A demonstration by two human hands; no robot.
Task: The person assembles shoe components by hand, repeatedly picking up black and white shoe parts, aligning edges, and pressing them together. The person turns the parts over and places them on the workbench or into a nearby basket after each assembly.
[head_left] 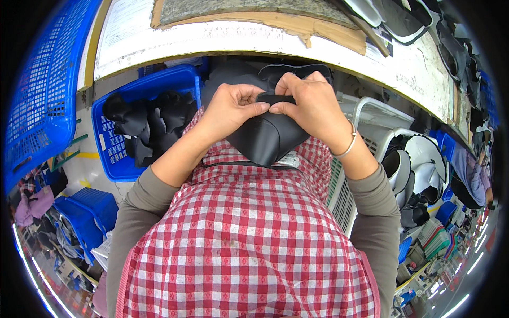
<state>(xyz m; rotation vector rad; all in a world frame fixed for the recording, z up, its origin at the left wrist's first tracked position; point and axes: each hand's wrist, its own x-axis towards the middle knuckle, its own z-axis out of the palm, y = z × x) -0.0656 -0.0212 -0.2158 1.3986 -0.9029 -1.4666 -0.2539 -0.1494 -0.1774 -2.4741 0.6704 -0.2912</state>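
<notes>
A smooth black shoe upper (263, 139) rests on my lap, over the red-and-white checked apron. Its top edge is pinched from both sides. My left hand (233, 107) grips the left end of that edge between thumb and fingers. From the other side, my right hand (307, 103) holds the same edge, thumb in front and fingers curled behind. The two thumbs nearly meet at a dark strip (275, 99) along the edge. Behind my right hand lies another black piece (291, 70), partly hidden.
A blue basket (114, 168) with several black pieces stands on the left; a taller blue crate (40, 106) is beyond it. Ahead runs a white worktable (222, 40) bearing a brown board (265, 16). At right, a pale crate (347, 204) stands near white-lined pieces (424, 169).
</notes>
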